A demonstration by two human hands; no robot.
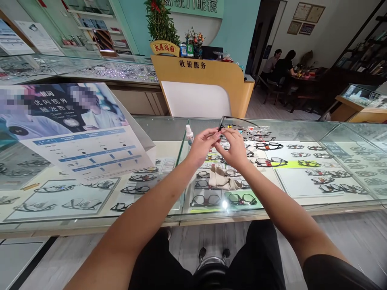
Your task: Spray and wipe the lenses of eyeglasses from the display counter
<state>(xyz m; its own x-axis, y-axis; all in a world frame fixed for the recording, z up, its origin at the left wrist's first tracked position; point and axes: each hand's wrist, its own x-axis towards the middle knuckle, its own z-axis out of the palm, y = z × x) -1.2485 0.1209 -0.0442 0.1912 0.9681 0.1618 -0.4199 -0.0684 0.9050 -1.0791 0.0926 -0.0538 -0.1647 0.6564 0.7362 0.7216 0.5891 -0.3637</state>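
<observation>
Above the glass counter [208,209], my left hand [203,145] and my right hand [234,148] meet at the fingertips. Between them they grip a pair of dark-framed eyeglasses [238,118], whose thin temple stretches to the right over the glass. Fingers cover much of the frame. Just left of my left hand stands a small white spray bottle [189,135]. A beige cloth [224,179] lies crumpled on the glass below my hands. Under the glass, rows of eyeglasses [242,199] are on display.
A large printed card [87,141] stands on the counter at left. Beyond it is a wooden cashier desk [205,76] with a plant [161,24]. Two people [279,66] sit at a table at the back right. The counter's front edge [217,219] runs above my knees.
</observation>
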